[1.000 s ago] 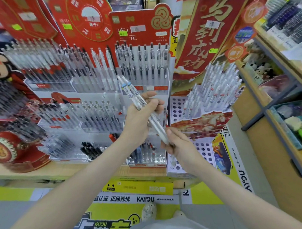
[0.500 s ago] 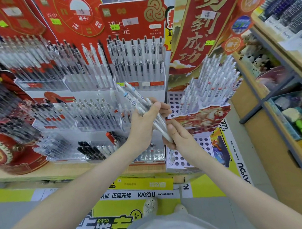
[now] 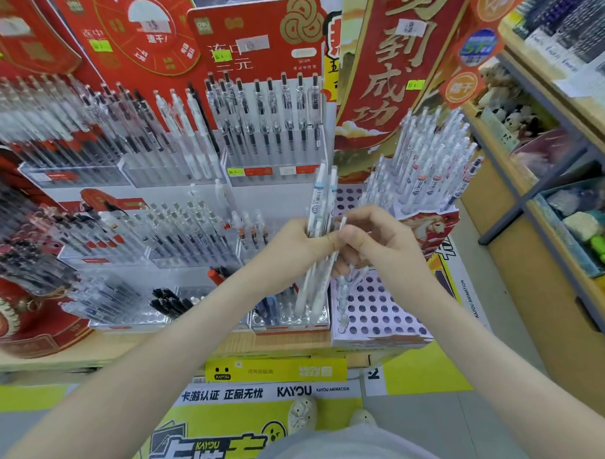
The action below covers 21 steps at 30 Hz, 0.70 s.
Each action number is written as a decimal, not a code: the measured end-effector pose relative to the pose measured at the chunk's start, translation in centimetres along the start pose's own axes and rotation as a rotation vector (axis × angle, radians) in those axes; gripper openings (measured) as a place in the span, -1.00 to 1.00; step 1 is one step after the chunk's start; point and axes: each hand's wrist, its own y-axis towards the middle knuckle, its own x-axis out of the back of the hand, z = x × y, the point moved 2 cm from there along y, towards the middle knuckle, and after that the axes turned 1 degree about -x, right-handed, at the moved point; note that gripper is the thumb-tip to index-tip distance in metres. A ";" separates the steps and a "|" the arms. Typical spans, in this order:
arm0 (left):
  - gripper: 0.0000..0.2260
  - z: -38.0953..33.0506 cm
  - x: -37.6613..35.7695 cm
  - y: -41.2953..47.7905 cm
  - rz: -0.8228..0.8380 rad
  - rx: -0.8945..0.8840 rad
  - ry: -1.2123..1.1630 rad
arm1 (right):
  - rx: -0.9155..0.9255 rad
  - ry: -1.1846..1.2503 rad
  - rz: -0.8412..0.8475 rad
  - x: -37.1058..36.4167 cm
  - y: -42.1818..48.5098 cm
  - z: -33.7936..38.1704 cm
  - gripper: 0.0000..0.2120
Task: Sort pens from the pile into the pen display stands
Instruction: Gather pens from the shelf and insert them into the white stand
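Observation:
My left hand (image 3: 296, 248) grips a bundle of white pens (image 3: 320, 208) that stands nearly upright in front of the stands. My right hand (image 3: 377, 242) is pressed against it from the right, and its fingers pinch one white pen of the bundle. Below the hands is a pale purple display stand with round holes (image 3: 376, 316), with a few pens in its left column. Its upper tier (image 3: 425, 163) holds many white pens. To the left stand clear tiered stands (image 3: 177, 233) packed with pens.
Red cardboard headers (image 3: 260, 42) rise behind the stands. A wooden shelf unit (image 3: 541, 241) with bins of small goods runs along the right. The stands sit on a wooden counter (image 3: 93, 353). Yellow floor graphics and my shoes (image 3: 302, 414) show below.
The pen bundle has swung from a leftward slant to nearly upright. Both hands moved right and closer together, with my right hand now higher on the pens. The camera shifted slightly.

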 end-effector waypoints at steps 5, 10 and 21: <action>-0.88 0.3 0.0 -0.1 0.086 0.036 0.067 | -0.095 0.092 0.004 0.7 -0.1 -0.2 -0.92; -0.73 1.2 -0.1 0.1 0.106 0.117 0.042 | -0.092 0.099 0.002 1.7 -0.3 -0.6 -0.95; -0.87 3.3 2.3 -0.5 -0.153 0.109 -0.180 | 0.028 -0.375 -0.244 6.6 -2.4 -4.9 -0.83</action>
